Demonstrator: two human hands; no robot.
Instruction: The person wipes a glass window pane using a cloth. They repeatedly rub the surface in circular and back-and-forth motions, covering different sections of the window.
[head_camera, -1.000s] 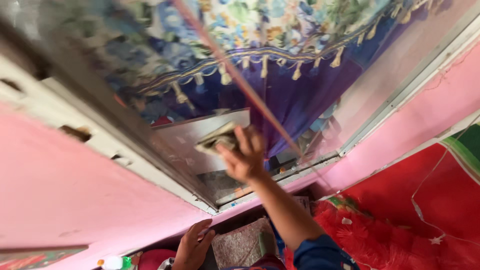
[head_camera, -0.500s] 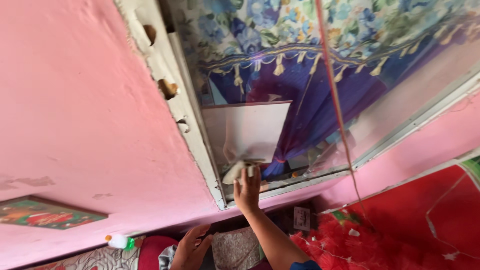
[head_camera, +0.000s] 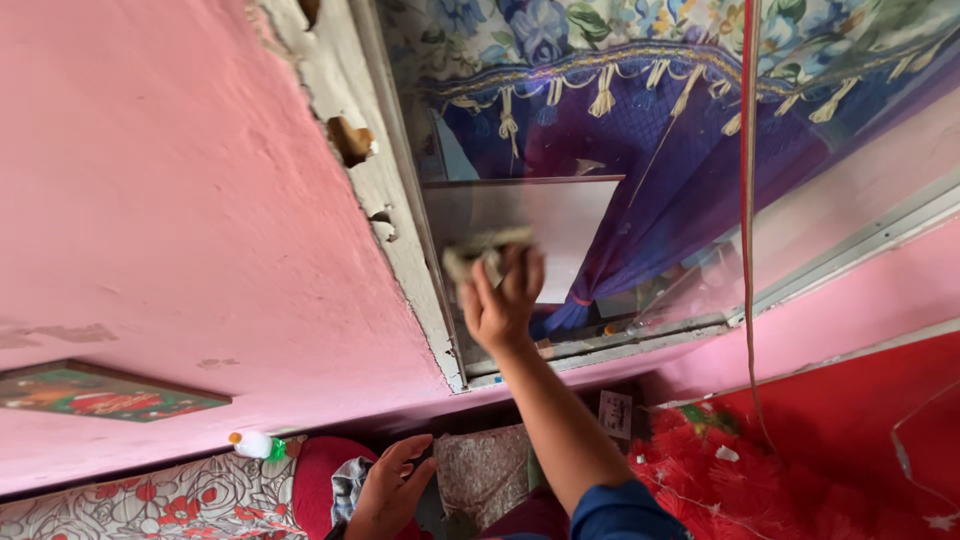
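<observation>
From my seat I see the right hand (head_camera: 500, 305) raised against a mirror (head_camera: 640, 200) set in a pale frame (head_camera: 400, 215) in the pink wall (head_camera: 170, 200). Its fingers are wrapped around a crumpled greyish cloth (head_camera: 482, 250), which is pressed flat to the glass near the frame's left edge, just above the lower rail. The grip is closed on the cloth, with the wad poking out above the fingertips.

The left hand (head_camera: 392, 490) sits low in the picture, fingers loosely spread and holding nothing, resting on or just over a dark red cushion (head_camera: 315, 480); I can't quite tell whether it touches.

The only container I can make out is a small white bottle (head_camera: 252, 445) with a green band and an orange cap, lying on its side beside the flowered fabric (head_camera: 150, 500) at the foot of the wall. What is in it does not show.

The glass reflects a blue floral curtain (head_camera: 600, 110) with tassels. A red cord (head_camera: 748, 200) hangs in front of the mirror. A framed picture (head_camera: 100, 390) hangs on the wall at left, and red tinsel (head_camera: 740, 470) lies at lower right.
</observation>
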